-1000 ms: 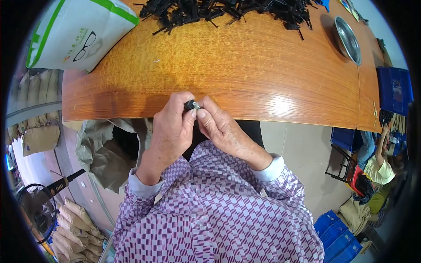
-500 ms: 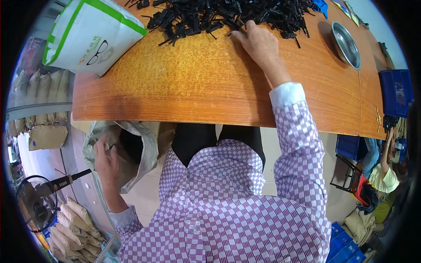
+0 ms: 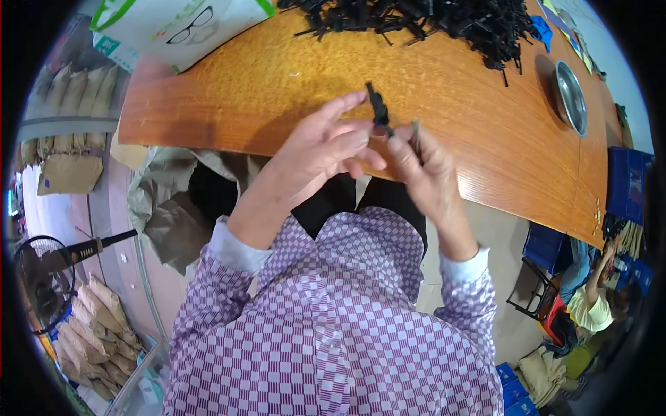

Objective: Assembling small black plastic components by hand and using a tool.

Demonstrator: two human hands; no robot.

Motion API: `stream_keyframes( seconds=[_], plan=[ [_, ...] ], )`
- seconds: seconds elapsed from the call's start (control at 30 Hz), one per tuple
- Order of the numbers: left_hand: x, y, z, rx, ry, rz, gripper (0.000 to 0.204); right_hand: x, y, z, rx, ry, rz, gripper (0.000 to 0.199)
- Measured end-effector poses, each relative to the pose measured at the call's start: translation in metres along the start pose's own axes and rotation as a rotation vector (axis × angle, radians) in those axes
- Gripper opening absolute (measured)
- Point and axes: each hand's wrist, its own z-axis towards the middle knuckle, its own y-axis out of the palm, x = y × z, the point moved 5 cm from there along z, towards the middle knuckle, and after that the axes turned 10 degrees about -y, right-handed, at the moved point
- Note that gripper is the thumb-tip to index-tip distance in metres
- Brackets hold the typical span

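Note:
Above the table's near edge, my right hand [image 3: 433, 173] pinches a small black plastic part [image 3: 377, 107] by its lower end. The part tilts up toward the far side, and its exact kind is hard to make out. Close on its left is my left hand [image 3: 312, 149], fingers spread apart and holding nothing; whether a fingertip touches the part is unclear. Many similar thin black pieces lie in a tangled pile [image 3: 430, 17] at the far side of the wooden table [image 3: 277, 104].
A white bag with green trim [image 3: 187, 31] stands at the table's left. Below it is an open woven sack [image 3: 163, 201] with a dark inside. A metal bowl [image 3: 571, 97] and blue crates [image 3: 628, 184] are at the right, where a co-worker [image 3: 593, 305] sits. A fan [image 3: 45, 284] stands lower left.
My right hand has come back from the pile with a black plastic part. My left hand has risen from beside the sack to meet it. The view has shifted slightly.

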Motion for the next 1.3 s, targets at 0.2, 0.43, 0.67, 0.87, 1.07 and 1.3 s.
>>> stream_keyframes(
  seconds=[0.2,0.43,0.67,0.87,1.07,1.3],
  plan=[
    [-0.016,-0.013,-0.005,-0.059,-0.103,-0.124,0.053,0.008,0.029,-0.030,-0.121,-0.111,0.059,0.007],
    [-0.019,-0.009,-0.014,0.084,-0.063,0.100,0.037,0.012,0.035,-0.046,-0.085,-0.085,0.012,0.016],
    [-0.025,-0.001,-0.014,0.188,0.147,0.421,0.029,0.006,0.044,-0.045,-0.135,0.072,0.142,0.032],
    [-0.023,0.006,-0.016,0.306,0.293,0.868,0.033,0.012,0.048,-0.043,-0.128,0.015,0.130,0.033],
    [-0.018,0.016,-0.018,0.325,0.332,1.014,0.033,0.021,0.046,-0.046,-0.116,0.027,0.156,0.032],
    [-0.013,0.023,-0.018,0.430,0.463,1.182,0.033,0.021,0.048,-0.039,-0.093,0.053,0.233,0.017]
  ],
)
